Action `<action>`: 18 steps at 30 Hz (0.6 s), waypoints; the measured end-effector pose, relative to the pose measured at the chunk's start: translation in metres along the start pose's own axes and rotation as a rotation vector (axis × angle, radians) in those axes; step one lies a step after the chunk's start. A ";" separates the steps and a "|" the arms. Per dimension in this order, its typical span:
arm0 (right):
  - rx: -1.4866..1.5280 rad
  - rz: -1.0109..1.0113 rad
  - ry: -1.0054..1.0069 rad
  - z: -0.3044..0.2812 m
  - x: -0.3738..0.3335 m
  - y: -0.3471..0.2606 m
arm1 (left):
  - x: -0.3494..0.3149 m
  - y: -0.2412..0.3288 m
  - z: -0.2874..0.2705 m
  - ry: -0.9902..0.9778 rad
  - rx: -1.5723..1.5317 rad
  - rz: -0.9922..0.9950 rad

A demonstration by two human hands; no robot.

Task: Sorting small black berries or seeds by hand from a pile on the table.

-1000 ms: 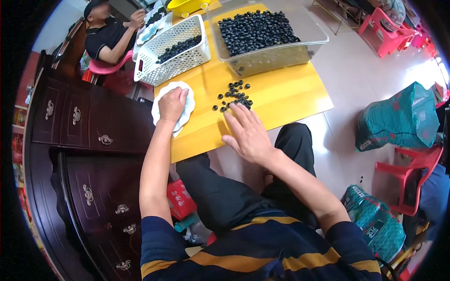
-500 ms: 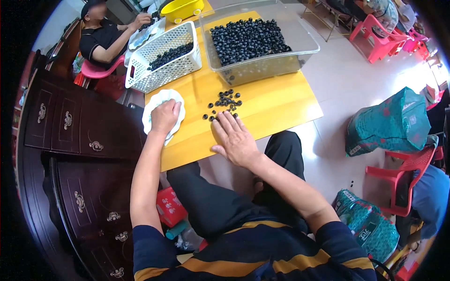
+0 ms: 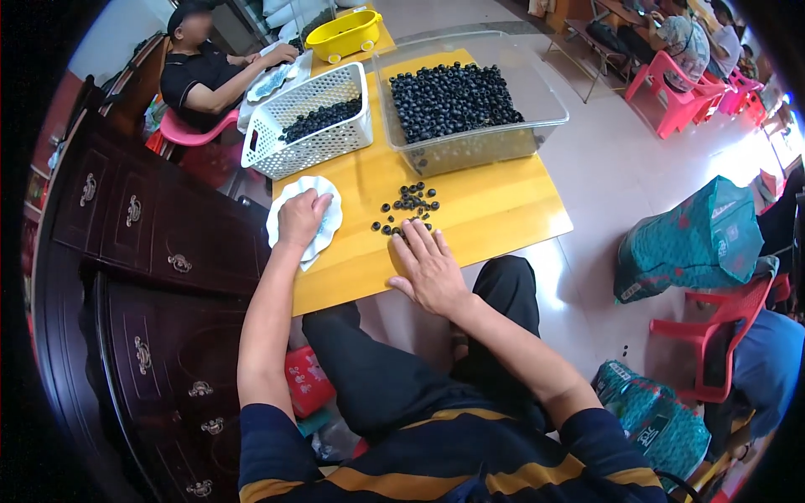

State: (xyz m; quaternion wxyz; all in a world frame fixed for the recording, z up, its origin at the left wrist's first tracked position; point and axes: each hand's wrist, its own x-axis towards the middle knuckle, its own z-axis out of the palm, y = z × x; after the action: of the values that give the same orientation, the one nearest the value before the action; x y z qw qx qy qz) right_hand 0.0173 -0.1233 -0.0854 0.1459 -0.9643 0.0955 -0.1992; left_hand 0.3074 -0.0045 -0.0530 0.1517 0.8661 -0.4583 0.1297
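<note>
My left hand (image 3: 302,220) is closed in a fist over a white scalloped plate (image 3: 334,211); whatever its fingers hold is hidden. Bluish-green patches show inside the plate beside the hand. My right hand (image 3: 429,272) lies palm down on the yellow tabletop (image 3: 503,214), fingers stretched out. Its fingertips touch the near edge of a loose scatter of small black ring-like pieces (image 3: 411,201). Some of those pieces are partly covered by the fingers.
Behind the scatter stand a clear plastic bin (image 3: 478,155) full of black pieces and a white perforated basket (image 3: 335,144) with more. A yellow wheeled tub (image 3: 344,35) sits farther back. Dark wooden drawers (image 3: 176,226) border the left; a co-worker (image 3: 201,75) sits beyond.
The whole view has shifted slightly, so the table sits lower in the picture. Both hands keep about the same poses and places. The co-worker's arm has lowered toward the table.
</note>
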 end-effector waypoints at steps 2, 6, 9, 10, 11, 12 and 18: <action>0.002 0.003 0.003 -0.001 -0.001 0.000 | 0.001 -0.001 0.001 0.011 -0.006 0.007; -0.015 0.024 -0.047 -0.001 -0.002 0.000 | 0.002 0.007 -0.002 0.007 -0.012 -0.010; -0.018 0.040 -0.092 -0.003 -0.003 -0.001 | 0.006 0.030 -0.010 0.024 -0.105 0.008; -0.010 0.040 -0.093 -0.004 -0.002 -0.003 | 0.007 0.041 -0.014 0.034 -0.151 0.031; -0.009 0.042 -0.092 -0.005 -0.003 -0.002 | 0.011 0.056 -0.014 0.042 -0.201 0.056; -0.001 0.033 -0.054 -0.005 -0.004 0.000 | 0.014 0.070 -0.015 0.023 -0.211 0.086; -0.014 0.031 -0.032 -0.005 -0.012 0.000 | 0.023 0.126 0.003 -0.090 -0.245 0.180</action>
State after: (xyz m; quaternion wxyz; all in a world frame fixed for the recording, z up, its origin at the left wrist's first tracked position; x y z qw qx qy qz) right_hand 0.0044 -0.1218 -0.0855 0.1439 -0.9668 0.1093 -0.1809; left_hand 0.2151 -0.0901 -0.0291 0.2233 0.8014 -0.5529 0.0471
